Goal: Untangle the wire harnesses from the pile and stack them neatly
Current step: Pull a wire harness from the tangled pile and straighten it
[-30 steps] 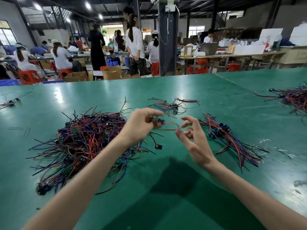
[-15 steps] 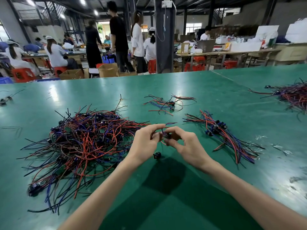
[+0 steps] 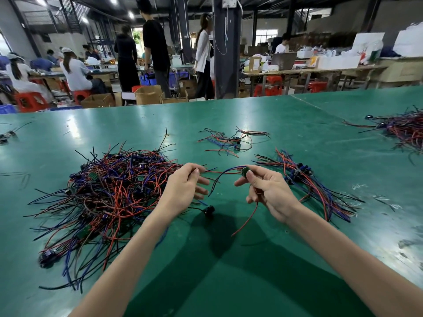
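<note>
Harness (image 3: 223, 173) wires span the gap between both hands, over the table (image 3: 297, 124) toward its near edge. The left hand (image 3: 183, 191) pinches the wire ends in a closed grip just beside the tangled pile (image 3: 109, 191), and the right hand (image 3: 267, 191) has its grip closed on the small green board (image 3: 245, 171), with a red lead (image 3: 246, 221) dangling below. Holding both ends likely draws it straight and clear of the pile, ready for the neat stack (image 3: 309, 179) toward the right edge.

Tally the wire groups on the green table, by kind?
Large piles: 2
Neat stack: 1
Small loose clusters: 2
Held harness: 1
Total: 6
</note>
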Available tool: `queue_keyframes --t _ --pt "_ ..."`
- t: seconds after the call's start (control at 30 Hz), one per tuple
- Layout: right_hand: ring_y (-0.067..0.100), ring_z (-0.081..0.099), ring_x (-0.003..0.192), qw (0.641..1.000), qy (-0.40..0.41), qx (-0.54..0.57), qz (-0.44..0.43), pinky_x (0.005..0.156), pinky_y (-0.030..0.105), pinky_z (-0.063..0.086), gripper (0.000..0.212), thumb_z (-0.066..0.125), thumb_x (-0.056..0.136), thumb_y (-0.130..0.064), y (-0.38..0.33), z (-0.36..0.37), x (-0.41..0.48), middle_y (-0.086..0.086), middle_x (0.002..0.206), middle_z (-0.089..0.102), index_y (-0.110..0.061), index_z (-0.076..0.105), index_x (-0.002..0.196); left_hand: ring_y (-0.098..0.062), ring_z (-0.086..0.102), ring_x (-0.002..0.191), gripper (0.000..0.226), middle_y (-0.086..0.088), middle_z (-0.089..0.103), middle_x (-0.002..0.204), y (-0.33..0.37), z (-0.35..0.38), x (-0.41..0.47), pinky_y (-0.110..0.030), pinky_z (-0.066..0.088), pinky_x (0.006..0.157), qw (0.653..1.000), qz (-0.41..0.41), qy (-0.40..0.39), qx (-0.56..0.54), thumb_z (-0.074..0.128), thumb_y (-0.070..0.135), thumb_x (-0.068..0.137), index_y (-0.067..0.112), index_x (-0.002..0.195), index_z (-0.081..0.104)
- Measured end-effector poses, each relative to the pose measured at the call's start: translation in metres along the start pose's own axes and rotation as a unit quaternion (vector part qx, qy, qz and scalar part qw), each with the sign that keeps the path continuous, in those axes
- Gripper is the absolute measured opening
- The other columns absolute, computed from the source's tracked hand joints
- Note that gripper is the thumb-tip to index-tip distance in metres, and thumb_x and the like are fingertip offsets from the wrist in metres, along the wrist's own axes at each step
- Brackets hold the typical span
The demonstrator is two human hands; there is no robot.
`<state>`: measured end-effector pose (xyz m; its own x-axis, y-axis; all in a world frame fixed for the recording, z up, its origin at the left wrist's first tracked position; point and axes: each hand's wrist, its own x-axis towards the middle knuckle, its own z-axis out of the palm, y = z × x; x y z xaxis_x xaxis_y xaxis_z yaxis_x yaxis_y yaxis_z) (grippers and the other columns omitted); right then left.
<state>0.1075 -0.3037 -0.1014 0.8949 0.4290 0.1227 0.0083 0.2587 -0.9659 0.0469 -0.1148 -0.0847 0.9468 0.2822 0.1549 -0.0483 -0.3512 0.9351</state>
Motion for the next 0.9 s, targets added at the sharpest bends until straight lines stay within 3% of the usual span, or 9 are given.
queue_keyframes --t 0.07,0.13,0.27,0.37,0.5,0.63,0.7,0.8,0.9 --pt "0.009 0.043 0.034 1.0 0.014 0.006 0.02 0.043 0.023 0.049 0.013 0.046 0.097 -0.005 -0.001 -0.001 0.0 0.007 0.074 0.072 -0.006 0.059 0.096 -0.019 0.063 0.07 0.012 -0.003 0.069 0.083 -0.002 -0.008 -0.001 -0.031 0.056 0.067 0.979 0.054 -0.014 0.198 0.052 0.014 0.095 0.014 0.09 0.063" --pt "0.009 0.044 0.035 0.999 0.029 0.016 0.037 0.043 0.023 0.049 0.014 0.045 0.097 -0.005 -0.002 -0.002 0.0 0.008 0.074 0.071 -0.004 0.06 0.098 -0.014 0.063 0.078 0.005 0.007 0.069 0.08 -0.003 -0.015 -0.003 -0.031 0.053 0.077 0.945 0.086 -0.04 0.313 0.065 0.024 0.085 0.02 0.086 0.067" --pt "0.009 0.045 0.035 0.996 0.055 0.02 0.065 0.044 0.024 0.05 0.015 0.044 0.099 -0.006 -0.002 -0.005 0.002 0.012 0.077 0.068 -0.003 0.058 0.101 -0.011 0.062 0.081 0.029 0.012 0.068 0.081 -0.004 -0.013 -0.009 -0.028 0.051 0.078 0.902 0.036 -0.152 0.402 0.078 0.048 0.067 0.026 0.082 0.065" --pt "0.01 0.047 0.038 0.994 0.067 0.021 0.081 0.045 0.026 0.051 0.015 0.044 0.099 -0.007 -0.002 -0.009 0.002 0.013 0.079 0.067 -0.003 0.058 0.101 -0.014 0.061 0.079 0.019 0.012 0.064 0.074 -0.008 -0.009 -0.009 -0.028 0.051 0.077 0.883 0.048 -0.161 0.438 0.076 0.035 0.07 0.024 0.08 0.064" --pt "0.013 0.056 0.049 0.994 0.062 0.048 0.076 0.048 0.028 0.054 0.014 0.045 0.098 -0.006 -0.001 -0.008 0.002 0.014 0.081 0.063 -0.002 0.059 0.099 -0.012 0.059 0.073 0.008 0.011 0.06 0.069 -0.011 -0.009 -0.006 -0.021 0.046 0.069 0.906 0.079 -0.141 0.392 0.073 0.021 0.078 0.019 0.081 0.066" --pt "0.019 0.064 0.07 0.992 0.017 0.097 0.077 0.062 0.036 0.058 0.013 0.054 0.091 -0.005 0.001 -0.003 0.001 0.015 0.089 0.065 0.0 0.059 0.102 -0.006 0.056 0.066 0.012 0.008 0.064 0.071 -0.007 0.009 -0.009 -0.013 0.04 0.062 0.969 0.16 -0.055 0.179 0.074 0.014 0.08 0.018 0.081 0.064" --pt "0.022 0.067 0.076 0.989 -0.026 0.112 0.092 0.067 0.039 0.059 0.016 0.061 0.081 -0.008 0.004 0.002 -0.002 0.013 0.09 0.069 -0.004 0.061 0.096 -0.006 0.056 0.07 0.012 0.01 0.062 0.073 -0.007 0.022 -0.014 -0.013 0.04 0.063 0.967 0.206 -0.005 0.149 0.073 0.009 0.079 0.016 0.084 0.065" --pt "0.025 0.067 0.077 0.989 -0.05 0.106 0.091 0.077 0.041 0.059 0.023 0.065 0.072 -0.008 0.005 0.008 -0.005 0.013 0.088 0.07 -0.005 0.062 0.095 -0.014 0.057 0.088 0.012 0.003 0.062 0.091 -0.013 0.034 -0.018 -0.024 0.046 0.076 0.949 0.257 0.037 0.179 0.072 0.006 0.08 0.009 0.092 0.069" --pt "0.022 0.068 0.07 0.989 -0.028 0.125 0.074 0.076 0.038 0.058 0.023 0.063 0.07 -0.004 0.002 0.007 -0.004 0.014 0.084 0.071 -0.003 0.062 0.093 -0.01 0.06 0.1 0.012 0.006 0.067 0.101 -0.016 0.033 -0.017 -0.023 0.047 0.083 0.963 0.243 0.034 0.11 0.072 0.014 0.082 0.013 0.094 0.071"
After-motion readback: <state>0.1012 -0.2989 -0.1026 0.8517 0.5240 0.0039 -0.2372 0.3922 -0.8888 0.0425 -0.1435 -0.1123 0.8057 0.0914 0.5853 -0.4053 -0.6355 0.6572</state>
